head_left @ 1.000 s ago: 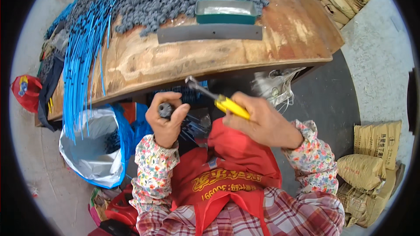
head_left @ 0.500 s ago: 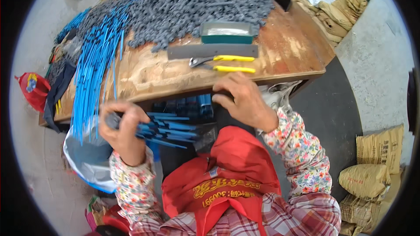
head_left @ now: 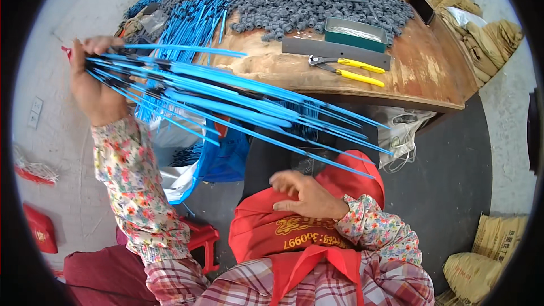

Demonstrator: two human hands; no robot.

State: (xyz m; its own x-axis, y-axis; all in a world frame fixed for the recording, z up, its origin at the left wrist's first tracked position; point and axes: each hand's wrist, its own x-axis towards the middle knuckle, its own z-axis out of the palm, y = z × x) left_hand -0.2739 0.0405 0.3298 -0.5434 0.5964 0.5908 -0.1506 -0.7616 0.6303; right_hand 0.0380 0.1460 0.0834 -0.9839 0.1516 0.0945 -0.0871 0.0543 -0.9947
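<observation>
My left hand is raised at the left, closed round one end of a bundle of thin blue rods with black sections. The rods fan out to the right, across the table's front edge and over my lap. Lower down, my right hand hovers by the red apron, thumb and fingers apart, holding nothing I can see. More blue rods lie on the wooden table beyond the bundle. Yellow-handled pliers rest near the table's front edge.
A heap of grey plastic fittings covers the far table. Near the pliers are a dark grey strip and a green tray. Below the bundle hangs a blue-and-white bag with rods inside. Sacks lie at the right; a red stool stands lower left.
My left hand has swung up and left, carrying the rod bundle, which now spreads out rightward. My right hand has dropped from the table edge to my lap. The view has shifted left.
</observation>
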